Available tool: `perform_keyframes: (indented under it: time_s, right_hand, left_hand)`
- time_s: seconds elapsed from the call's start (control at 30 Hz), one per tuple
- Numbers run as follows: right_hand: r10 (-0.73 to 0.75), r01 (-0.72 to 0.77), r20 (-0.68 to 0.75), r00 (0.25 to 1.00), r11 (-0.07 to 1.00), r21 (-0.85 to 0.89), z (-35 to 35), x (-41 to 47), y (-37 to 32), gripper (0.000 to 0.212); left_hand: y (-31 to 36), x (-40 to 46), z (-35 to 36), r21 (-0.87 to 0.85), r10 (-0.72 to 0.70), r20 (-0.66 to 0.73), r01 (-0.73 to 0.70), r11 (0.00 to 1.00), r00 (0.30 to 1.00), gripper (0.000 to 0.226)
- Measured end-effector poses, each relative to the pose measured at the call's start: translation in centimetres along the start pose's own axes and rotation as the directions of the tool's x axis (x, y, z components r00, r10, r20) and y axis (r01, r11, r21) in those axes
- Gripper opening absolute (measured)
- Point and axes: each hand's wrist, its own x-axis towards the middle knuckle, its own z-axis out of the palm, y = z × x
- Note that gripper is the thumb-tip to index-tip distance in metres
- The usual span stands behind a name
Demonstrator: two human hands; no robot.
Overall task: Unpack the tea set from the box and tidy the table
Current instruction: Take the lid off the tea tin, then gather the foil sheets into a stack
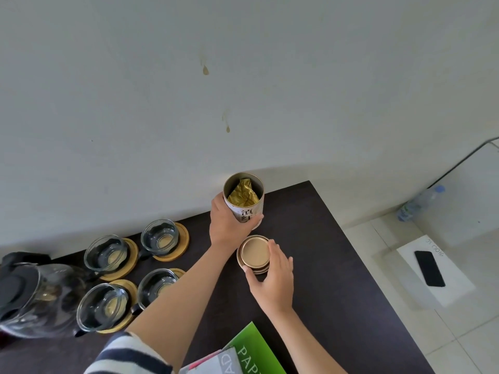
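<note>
1. A dark surface [310, 265] is standing against the wall.
2. Four bamboo coasters [181, 240] carrying glass cups [159, 236] are sitting near its left edge, beside a glass teapot [35, 295].
3. A tea canister [244, 198] is standing at the far edge.
4. Green papers [248, 349] are lying at the near edge.

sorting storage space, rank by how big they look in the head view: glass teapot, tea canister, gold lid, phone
1. glass teapot, though nearest the camera
2. tea canister
3. gold lid and phone: too alike to rank
</note>
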Motion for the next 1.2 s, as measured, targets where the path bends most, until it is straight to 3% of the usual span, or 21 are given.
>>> perform_keyframes:
  time_s: [0.17,0.37,0.7,0.8,0.97,1.1,1.2]
  right_hand:
    - [0.026,-0.026,0.020,0.999,1.000,0.005,0.1,0.0,0.1,0.087]
    - [0.049,-0.050,0.037,0.998,0.998,0.034,-0.4,0.0,-0.1,0.092]
    - [0.313,-0.340,0.136,0.940,0.890,0.305,-3.4,-3.7,-2.5,0.096]
    - [0.266,-0.309,0.171,0.949,0.896,0.319,-4.3,-7.9,-4.2,0.085]
    - [0.007,-0.057,0.139,0.990,0.930,0.364,-4.4,-15.5,-7.6,0.070]
    - [-0.169,0.128,0.116,0.979,0.945,0.300,-2.6,-20.9,-9.5,0.067]
    - [-0.244,0.191,0.185,0.952,0.946,0.262,-0.8,-25.1,-11.0,0.057]
  left_hand:
    - [0.1,-0.3,0.3,-0.049,-0.044,0.017,0.045,0.998,0.999,0.099]
    - [0.7,-2.9,-0.4,-0.050,-0.240,0.047,0.242,0.969,0.970,0.109]
    - [0.3,-13.7,-5.8,-0.076,-0.173,-0.016,0.171,0.982,0.985,0.057]
    - [-1.0,-17.4,-8.3,-0.146,-0.192,-0.065,0.181,0.973,0.979,0.050]
    - [-4.5,-23.6,-13.3,-0.239,-0.267,-0.194,0.218,0.946,0.944,0.044]
    - [-8.6,-28.9,-17.4,-0.276,-0.382,-0.237,0.315,0.908,0.893,0.046]
    - [-12.2,-32.7,-20.8,-0.215,-0.424,-0.250,0.377,0.901,0.870,0.051]
